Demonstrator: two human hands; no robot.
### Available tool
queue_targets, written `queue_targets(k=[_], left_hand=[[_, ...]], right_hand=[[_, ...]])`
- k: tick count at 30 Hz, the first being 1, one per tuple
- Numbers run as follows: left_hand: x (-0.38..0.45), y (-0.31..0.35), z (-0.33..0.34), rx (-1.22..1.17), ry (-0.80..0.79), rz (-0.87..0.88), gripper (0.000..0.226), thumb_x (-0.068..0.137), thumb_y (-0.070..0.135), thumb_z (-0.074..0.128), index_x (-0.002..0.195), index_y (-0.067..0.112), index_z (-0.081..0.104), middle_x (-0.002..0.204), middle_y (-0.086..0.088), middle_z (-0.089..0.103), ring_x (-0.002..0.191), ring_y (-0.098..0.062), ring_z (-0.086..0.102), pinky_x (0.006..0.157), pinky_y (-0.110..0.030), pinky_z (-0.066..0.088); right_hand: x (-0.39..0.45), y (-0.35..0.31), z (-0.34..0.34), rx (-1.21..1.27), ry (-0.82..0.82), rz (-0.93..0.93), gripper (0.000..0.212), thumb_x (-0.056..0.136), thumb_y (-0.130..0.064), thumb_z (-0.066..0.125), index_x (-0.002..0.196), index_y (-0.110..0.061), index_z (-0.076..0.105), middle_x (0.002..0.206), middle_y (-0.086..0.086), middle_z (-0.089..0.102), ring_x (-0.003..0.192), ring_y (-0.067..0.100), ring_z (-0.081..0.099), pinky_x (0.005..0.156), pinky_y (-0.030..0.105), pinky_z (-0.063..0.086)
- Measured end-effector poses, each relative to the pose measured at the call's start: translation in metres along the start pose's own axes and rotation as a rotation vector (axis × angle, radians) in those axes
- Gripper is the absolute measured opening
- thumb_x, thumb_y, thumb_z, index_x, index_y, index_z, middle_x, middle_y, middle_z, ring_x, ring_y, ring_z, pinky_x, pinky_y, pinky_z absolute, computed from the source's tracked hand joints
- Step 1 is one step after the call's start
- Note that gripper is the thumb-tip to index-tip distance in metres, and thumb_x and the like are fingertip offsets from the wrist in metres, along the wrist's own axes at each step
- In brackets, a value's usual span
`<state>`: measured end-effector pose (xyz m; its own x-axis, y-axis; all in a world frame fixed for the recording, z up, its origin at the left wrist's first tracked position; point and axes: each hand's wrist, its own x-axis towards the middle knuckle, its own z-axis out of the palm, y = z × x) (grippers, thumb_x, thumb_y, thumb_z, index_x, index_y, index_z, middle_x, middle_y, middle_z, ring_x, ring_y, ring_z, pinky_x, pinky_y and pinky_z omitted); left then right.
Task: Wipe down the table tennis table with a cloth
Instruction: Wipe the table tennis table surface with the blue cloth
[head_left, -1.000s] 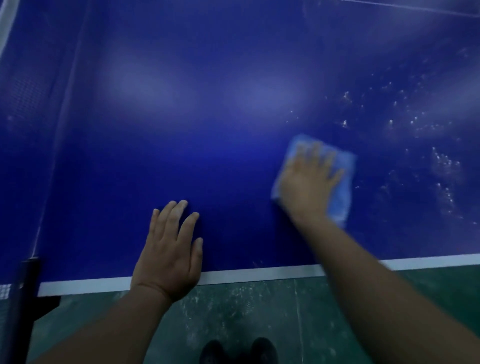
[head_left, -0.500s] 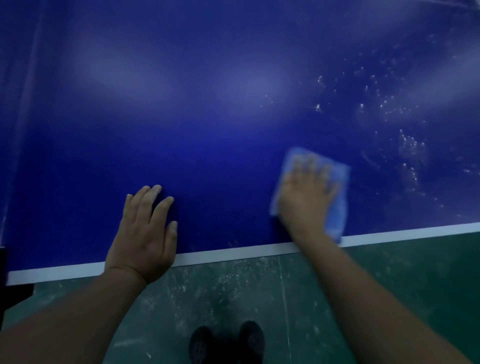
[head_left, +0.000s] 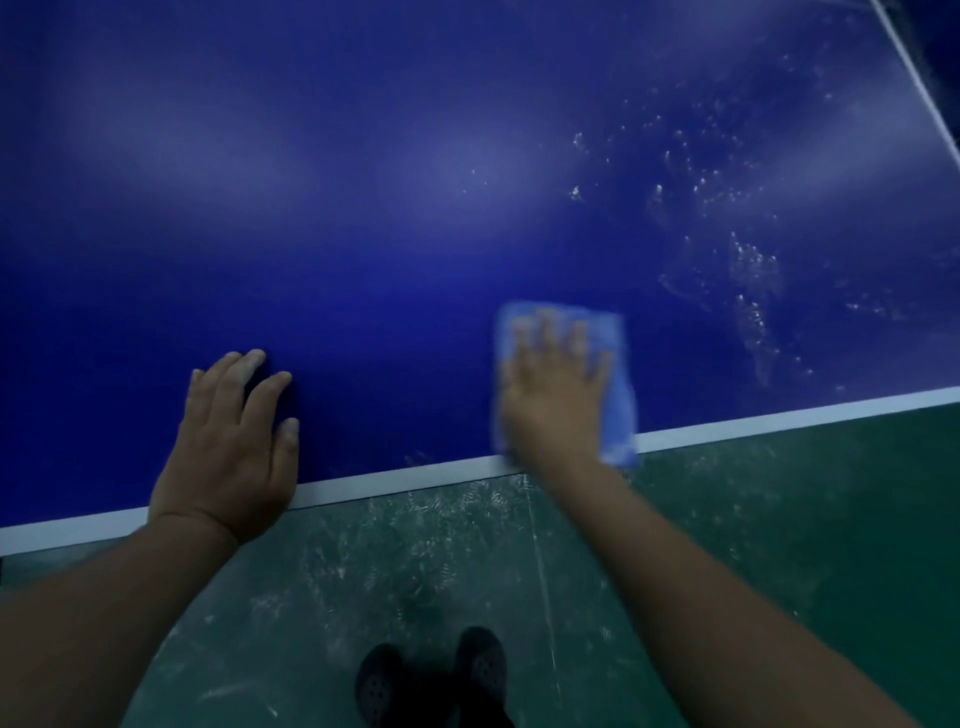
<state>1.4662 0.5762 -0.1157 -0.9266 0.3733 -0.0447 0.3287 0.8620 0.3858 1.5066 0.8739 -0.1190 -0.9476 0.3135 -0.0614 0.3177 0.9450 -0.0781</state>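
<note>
Progress: your counter looks clean left and centre; white specks at right remain, so I judge the wipe partly done.
Cloth: blue cloth at the near white edge line, lower corner overhanging.
Grip: right hand flat, fingers spread, pressing cloth; left hand flat, bracing, holding nothing.
Change: cloth has slid nearer the edge than a second ago; left hand unchanged.

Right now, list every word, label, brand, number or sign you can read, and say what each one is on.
None: no readable text anywhere.
Table: plain blue, with a white edge line only.
Cloth: blurred, no label visible.
Shoes: dark, no marking visible.
Floor: only scuffs.
</note>
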Motion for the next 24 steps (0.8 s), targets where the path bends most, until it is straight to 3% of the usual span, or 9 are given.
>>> queue_targets(k=[2,4,8,10,11,16,19,22,24], left_hand=[[-0.001,0.0,0.001,0.001,0.003,-0.001,0.061,0.093,0.037,0.031,0.133,-0.005,0.052,0.147,-0.025,0.038,0.142,-0.043,0.027,0.121,-0.057,0.011],[-0.001,-0.001,0.002,0.002,0.011,0.008,0.061,0.093,0.036,0.031,0.133,-0.005,0.052,0.146,-0.025,0.038,0.141,-0.043,0.028,0.12,-0.059,0.012],[-0.001,0.0,0.003,0.014,0.01,0.01,0.059,0.093,0.035,0.032,0.133,-0.004,0.051,0.145,-0.025,0.039,0.141,-0.042,0.028,0.12,-0.06,0.015],[0.0,-0.002,0.003,0.012,0.014,0.016,0.058,0.093,0.035,0.033,0.133,-0.004,0.051,0.145,-0.025,0.039,0.141,-0.042,0.029,0.119,-0.061,0.016],[0.0,-0.003,0.004,0.008,0.017,0.021,0.058,0.093,0.034,0.033,0.132,-0.004,0.051,0.145,-0.025,0.039,0.14,-0.042,0.029,0.119,-0.061,0.016],[-0.001,-0.004,0.005,0.007,0.031,0.029,0.058,0.093,0.034,0.033,0.131,-0.006,0.052,0.143,-0.026,0.04,0.138,-0.044,0.031,0.117,-0.064,0.019],[0.002,-0.001,0.003,0.014,0.022,0.031,0.059,0.094,0.035,0.033,0.131,-0.006,0.053,0.143,-0.026,0.041,0.138,-0.044,0.031,0.116,-0.064,0.02],[0.001,0.001,0.001,0.02,0.008,0.016,0.06,0.094,0.036,0.032,0.131,-0.006,0.053,0.145,-0.027,0.04,0.14,-0.044,0.031,0.117,-0.062,0.019],[0.001,0.0,0.001,0.011,0.014,0.016,0.06,0.094,0.036,0.032,0.131,-0.006,0.053,0.145,-0.027,0.041,0.14,-0.045,0.031,0.118,-0.061,0.017]], right_hand=[[-0.023,-0.024,0.007,-0.018,-0.075,-0.373,0.053,0.102,-0.044,0.025,0.153,-0.03,0.033,0.162,0.001,0.029,0.151,0.033,0.018,0.118,0.061,0.005],[-0.015,0.005,0.001,-0.045,-0.072,-0.399,0.052,0.102,-0.045,0.029,0.151,-0.029,0.038,0.16,0.001,0.033,0.149,0.033,0.023,0.118,0.062,0.011],[0.023,0.103,-0.015,0.057,0.011,0.414,0.054,0.105,-0.044,0.023,0.157,-0.033,0.019,0.167,-0.002,0.012,0.153,0.03,0.005,0.119,0.062,0.003],[0.026,0.093,-0.016,0.12,0.017,0.572,0.055,0.105,-0.046,0.019,0.158,-0.034,0.015,0.167,-0.003,0.007,0.153,0.03,0.0,0.118,0.063,-0.001],[0.022,0.072,-0.011,0.093,0.011,0.51,0.054,0.105,-0.044,0.02,0.158,-0.033,0.015,0.167,-0.003,0.007,0.153,0.03,0.0,0.118,0.064,-0.001],[-0.025,0.004,0.004,-0.037,-0.108,-0.287,0.055,0.102,-0.051,0.02,0.154,-0.035,0.029,0.165,-0.006,0.02,0.153,0.027,0.008,0.12,0.057,-0.001],[0.007,0.062,-0.008,-0.15,-0.121,0.001,0.055,0.104,-0.045,0.021,0.158,-0.035,0.015,0.167,-0.007,0.005,0.154,0.026,-0.002,0.119,0.06,0.002],[0.028,0.078,-0.02,0.106,-0.062,0.429,0.054,0.106,-0.044,0.02,0.158,-0.035,0.012,0.167,-0.007,0.002,0.153,0.025,-0.004,0.119,0.062,-0.003],[0.021,0.036,-0.014,0.103,-0.014,0.397,0.053,0.106,-0.04,0.019,0.158,-0.033,0.016,0.167,-0.003,0.006,0.153,0.029,-0.001,0.118,0.065,0.0]])
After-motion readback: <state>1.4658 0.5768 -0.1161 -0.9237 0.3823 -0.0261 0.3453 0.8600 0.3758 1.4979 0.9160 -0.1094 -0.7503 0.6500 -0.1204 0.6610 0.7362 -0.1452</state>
